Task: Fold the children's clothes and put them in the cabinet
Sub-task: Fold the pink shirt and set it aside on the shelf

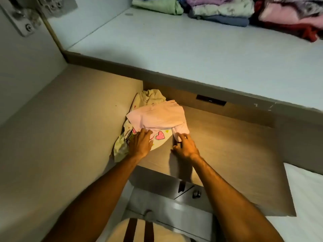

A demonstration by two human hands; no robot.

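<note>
A pale pink child's garment (pixel 157 116) lies on top of a crumpled cream garment with pink hearts (pixel 160 136), on a wooden surface (pixel 227 145) below the cabinet shelf. My left hand (pixel 139 144) presses on the near left edge of the pink garment, fingers resting on the cloth. My right hand (pixel 185 145) touches the pink garment's near right corner with its fingertips. Whether either hand pinches the fabric is hard to tell. On the white cabinet shelf (pixel 174 49) above, folded clothes (pixel 218 9) are stacked at the back.
A beige panel (pixel 61 137) rises on the left beside the clothes pile. The shelf's front edge (pixel 192 79) overhangs the wooden surface. Metal hinges (pixel 22 23) sit at top left. A white mattress corner (pixel 305 189) lies at right. A grey drawer front (pixel 166 198) is below.
</note>
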